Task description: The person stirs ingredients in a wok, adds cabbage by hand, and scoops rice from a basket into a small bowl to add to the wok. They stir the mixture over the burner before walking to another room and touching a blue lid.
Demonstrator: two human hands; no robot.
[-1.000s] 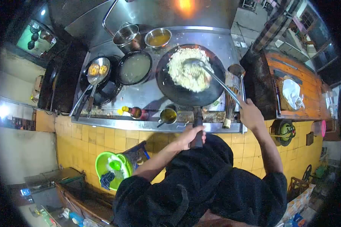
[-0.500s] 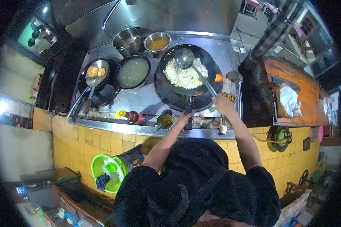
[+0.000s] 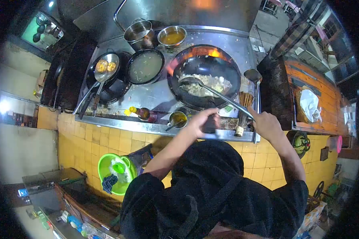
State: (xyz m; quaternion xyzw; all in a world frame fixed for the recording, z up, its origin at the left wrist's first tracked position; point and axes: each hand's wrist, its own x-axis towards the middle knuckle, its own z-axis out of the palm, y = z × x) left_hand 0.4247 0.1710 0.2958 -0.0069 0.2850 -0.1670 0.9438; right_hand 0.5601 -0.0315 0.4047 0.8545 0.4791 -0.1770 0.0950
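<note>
My left hand (image 3: 202, 122) is closed round the dark handle of the black wok (image 3: 187, 101), slightly blurred by motion. The wok stands tipped, its far side raised, with orange flames (image 3: 214, 52) along the back rim. Pale fried rice or a similar chopped food (image 3: 211, 87) lies in it, some bits in the air. My right hand (image 3: 267, 126) grips the end of a long metal ladle (image 3: 223, 96), whose bowl rests among the food at the left. A bamboo wok brush (image 3: 244, 109) lies just left of my right hand.
Left of the wok are a pan of cloudy liquid (image 3: 146, 65), a steel pot (image 3: 139, 34), a bowl of yellowish liquid (image 3: 172, 36) and a strainer with fried pieces (image 3: 106, 67). A sauce bottle (image 3: 146, 114) and metal cup (image 3: 178, 118) are near the front edge. Another ladle (image 3: 253, 75) lies right.
The wok has tipped up at the back and flames have risen there. Both hands have shifted right in view. The ladle's bowl has dropped into the food, which is now being tossed.
</note>
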